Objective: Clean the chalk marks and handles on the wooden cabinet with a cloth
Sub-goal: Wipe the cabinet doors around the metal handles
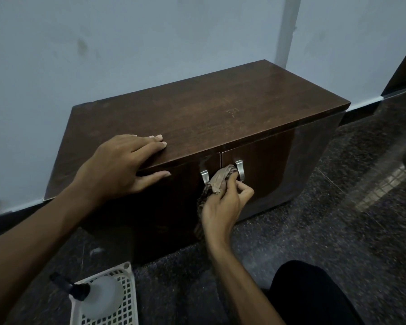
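Observation:
A low dark wooden cabinet stands against the wall, with two doors and two silver handles. My left hand lies flat on the front edge of the cabinet top, fingers spread, thumb under the edge. My right hand grips a brown patterned cloth and presses it against the right handle. The left handle shows just beside the cloth. Faint pale marks remain on the top towards the right.
A white perforated basket with a clear spray bottle stands on the dark speckled floor at the lower left. My dark-clothed knee is at the lower right. A pale wall rises behind the cabinet.

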